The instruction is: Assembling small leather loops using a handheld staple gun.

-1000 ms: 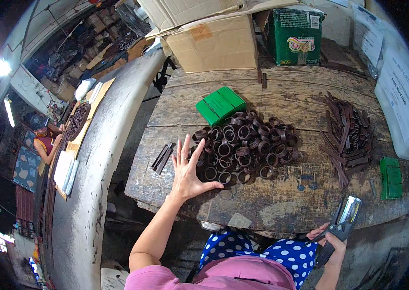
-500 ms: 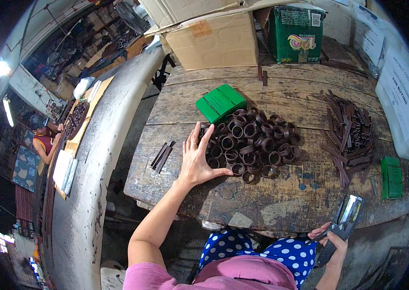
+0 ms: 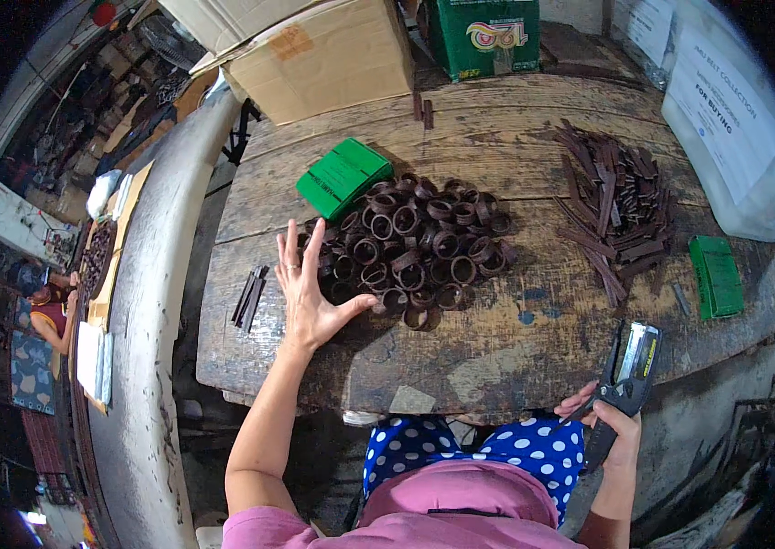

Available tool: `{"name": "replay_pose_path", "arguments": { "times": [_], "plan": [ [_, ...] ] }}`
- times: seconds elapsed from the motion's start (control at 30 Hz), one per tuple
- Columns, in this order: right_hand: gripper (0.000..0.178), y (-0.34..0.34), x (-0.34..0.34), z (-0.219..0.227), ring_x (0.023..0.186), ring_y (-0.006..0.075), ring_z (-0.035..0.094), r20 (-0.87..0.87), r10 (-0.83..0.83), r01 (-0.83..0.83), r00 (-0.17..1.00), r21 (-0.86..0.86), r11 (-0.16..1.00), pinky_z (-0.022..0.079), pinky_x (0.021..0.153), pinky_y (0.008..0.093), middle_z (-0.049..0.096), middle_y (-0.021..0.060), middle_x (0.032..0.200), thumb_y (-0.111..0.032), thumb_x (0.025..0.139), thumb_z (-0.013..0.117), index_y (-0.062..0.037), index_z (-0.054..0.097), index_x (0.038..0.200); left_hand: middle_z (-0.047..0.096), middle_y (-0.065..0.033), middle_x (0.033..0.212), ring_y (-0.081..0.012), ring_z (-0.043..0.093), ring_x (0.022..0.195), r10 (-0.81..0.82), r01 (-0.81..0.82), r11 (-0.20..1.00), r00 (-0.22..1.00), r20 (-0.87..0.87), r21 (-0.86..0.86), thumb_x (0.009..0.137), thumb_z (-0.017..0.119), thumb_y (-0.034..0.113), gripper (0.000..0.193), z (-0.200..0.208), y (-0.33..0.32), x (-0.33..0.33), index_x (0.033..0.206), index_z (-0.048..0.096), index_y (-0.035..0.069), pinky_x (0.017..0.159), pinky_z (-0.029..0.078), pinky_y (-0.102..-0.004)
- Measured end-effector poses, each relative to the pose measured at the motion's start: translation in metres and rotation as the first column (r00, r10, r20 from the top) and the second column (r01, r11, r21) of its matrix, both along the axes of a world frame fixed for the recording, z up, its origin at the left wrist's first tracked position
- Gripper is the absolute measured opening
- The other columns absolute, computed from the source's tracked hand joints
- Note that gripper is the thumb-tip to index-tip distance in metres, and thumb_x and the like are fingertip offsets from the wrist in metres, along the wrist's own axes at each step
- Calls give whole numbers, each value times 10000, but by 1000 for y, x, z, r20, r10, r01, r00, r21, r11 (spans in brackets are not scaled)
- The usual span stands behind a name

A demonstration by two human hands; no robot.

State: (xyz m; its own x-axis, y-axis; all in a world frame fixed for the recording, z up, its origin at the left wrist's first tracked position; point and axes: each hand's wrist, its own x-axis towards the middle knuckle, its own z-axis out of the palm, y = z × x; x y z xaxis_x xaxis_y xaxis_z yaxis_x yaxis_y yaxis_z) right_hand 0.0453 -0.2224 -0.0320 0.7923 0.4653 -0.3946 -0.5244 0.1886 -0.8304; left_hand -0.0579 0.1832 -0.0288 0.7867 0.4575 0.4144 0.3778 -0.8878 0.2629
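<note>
My left hand [image 3: 308, 306] is spread open against the left edge of a heap of dark brown strip loops [image 3: 426, 236], its thumb touching or very near the lowest loops. A green box [image 3: 344, 177] lies flat at the heap's far left side. Held in my right hand [image 3: 619, 428] is a black and silver hand stapler [image 3: 633, 366], pointing up over the table's near right edge. My fingers wrap its lower handle; whether its jaws hold anything I cannot tell.
A pile of flat brown strips [image 3: 616, 201] lies to the right, with a second green box [image 3: 717, 277] beside it. Several thin strips [image 3: 248, 297] lie left of my hand. Cardboard [image 3: 323, 69] and green cartons [image 3: 484, 37] stand behind. Another person [image 3: 51, 306] works at a far-left bench.
The whole view has shifted, so the table and its things sit further left and slightly higher. My left hand stays spread beside the loops; my right hand still holds the stapler.
</note>
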Motion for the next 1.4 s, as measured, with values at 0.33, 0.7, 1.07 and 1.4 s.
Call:
{"name": "replay_pose_path", "arguments": {
  "times": [0.33, 0.7, 1.07, 1.4],
  "plan": [
    [336, -2, -1, 4, 820, 409, 648, -17, -14, 13, 1000, -20, 1000, 526, 770, 490, 634, 272, 858, -138, 733, 597, 81, 558, 985, 166, -106, 1533, -421, 75, 1400, -497, 559, 797, 823, -276, 231, 756, 559, 659, 693, 30, -77, 72, 1365, 431, 356, 1025, 47, -704],
    [315, 2, -3, 5, 788, 373, 664, -9, -40, 40, 999, 44, 998, 535, 750, 446, 648, 253, 838, -122, 727, 624, 84, 575, 961, 260, -79, 1492, -401, 257, 1336, -506, 583, 731, 812, -292, 353, 891, 522, 422, 490, 14, -78, 123, 1363, 401, 375, 1049, 222, -631],
    [304, 2, -5, 7, 768, 363, 669, 22, -38, 37, 999, 34, 999, 541, 731, 433, 651, 249, 831, -120, 718, 622, 76, 583, 947, 335, -122, 1433, -362, 360, 1274, -427, 510, 755, 859, -282, 412, 919, 493, 396, 461, 11, -58, 143, 1367, 394, 347, 1044, 268, -589],
    [269, 1, -5, 6, 771, 356, 670, -12, -57, 58, 998, 44, 997, 538, 731, 419, 655, 246, 831, -93, 733, 613, 76, 586, 940, 364, -147, 1404, -344, 351, 1282, -424, 481, 781, 877, -227, 398, 907, 523, 325, 493, 7, -51, 151, 1379, 381, 337, 1050, 259, -578]
  ]
}}
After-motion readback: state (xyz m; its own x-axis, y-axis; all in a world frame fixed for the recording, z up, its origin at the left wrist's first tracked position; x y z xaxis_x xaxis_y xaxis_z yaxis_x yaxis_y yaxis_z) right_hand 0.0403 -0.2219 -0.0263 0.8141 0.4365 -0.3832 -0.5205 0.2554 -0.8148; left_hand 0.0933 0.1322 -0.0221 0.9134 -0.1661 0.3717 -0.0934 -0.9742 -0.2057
